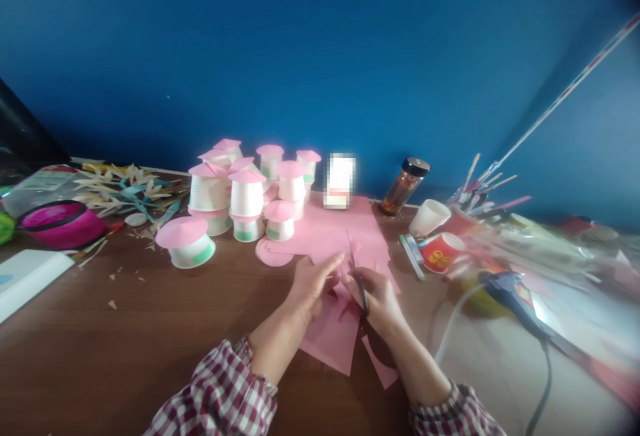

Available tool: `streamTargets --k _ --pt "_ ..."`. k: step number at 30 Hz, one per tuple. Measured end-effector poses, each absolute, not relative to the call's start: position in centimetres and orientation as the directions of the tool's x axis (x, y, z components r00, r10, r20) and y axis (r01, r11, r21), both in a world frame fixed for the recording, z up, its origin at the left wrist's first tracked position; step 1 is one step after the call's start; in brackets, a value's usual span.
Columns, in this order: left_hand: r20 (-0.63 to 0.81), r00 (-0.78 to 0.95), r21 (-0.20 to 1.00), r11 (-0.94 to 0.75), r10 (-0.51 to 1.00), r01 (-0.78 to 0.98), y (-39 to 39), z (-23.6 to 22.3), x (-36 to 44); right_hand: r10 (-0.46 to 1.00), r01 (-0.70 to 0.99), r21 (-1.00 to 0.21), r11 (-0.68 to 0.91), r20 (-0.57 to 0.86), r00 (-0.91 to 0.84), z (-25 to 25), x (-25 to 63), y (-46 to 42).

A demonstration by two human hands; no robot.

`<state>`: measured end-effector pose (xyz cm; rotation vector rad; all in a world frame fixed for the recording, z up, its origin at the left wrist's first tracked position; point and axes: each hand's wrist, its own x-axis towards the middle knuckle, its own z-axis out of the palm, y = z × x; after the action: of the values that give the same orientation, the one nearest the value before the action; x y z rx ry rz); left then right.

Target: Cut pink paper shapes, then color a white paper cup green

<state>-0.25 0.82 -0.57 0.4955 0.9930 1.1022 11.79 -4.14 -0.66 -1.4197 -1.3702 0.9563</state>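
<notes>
In the head view, my right hand (381,303) is closed round the dark handles of a pair of scissors (363,296), whose blades point away from me. Close by on the left, my left hand (313,285) is closed on a piece of pink paper (337,326) that hangs toward me. The blades lie against pink paper beside my left fingers; the exact cutting edge is hard to make out. Beneath and beyond my hands spread larger pink sheets (320,223). A curved pink offcut (381,366) lies under my right wrist.
Paper cups with pink cone tops (185,239) stand grouped at the left, several stacked. A blurred phone-like screen (340,179) stands at the back. To the right are a dark-lidded bottle (405,186), a white cup (430,216), a red cup (443,253) and a glue gun (515,303) with its cord.
</notes>
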Motion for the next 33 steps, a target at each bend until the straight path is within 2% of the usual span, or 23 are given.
streamTargets --k 4,11,17,33 --pt "-0.412 0.096 0.770 0.402 0.906 -0.495 0.6 -0.3 -0.3 0.996 0.273 -0.962 0.021 0.043 0.075 -0.6 11.7 -4.1" --pt "-0.310 0.235 0.791 0.387 0.921 -0.473 0.5 -1.0 -0.4 0.999 0.227 -0.974 0.001 0.012 0.050 -0.6 11.7 -4.2" --pt "-0.312 0.226 0.788 0.384 0.923 -0.482 0.5 -0.9 -0.4 0.995 0.301 -0.952 0.059 0.079 0.056 -0.6 11.9 -4.2" --pt "-0.371 0.155 0.769 0.396 0.916 -0.502 0.8 -1.2 -0.5 0.994 0.354 -0.933 0.062 0.091 0.065 -0.6 12.1 -4.1"
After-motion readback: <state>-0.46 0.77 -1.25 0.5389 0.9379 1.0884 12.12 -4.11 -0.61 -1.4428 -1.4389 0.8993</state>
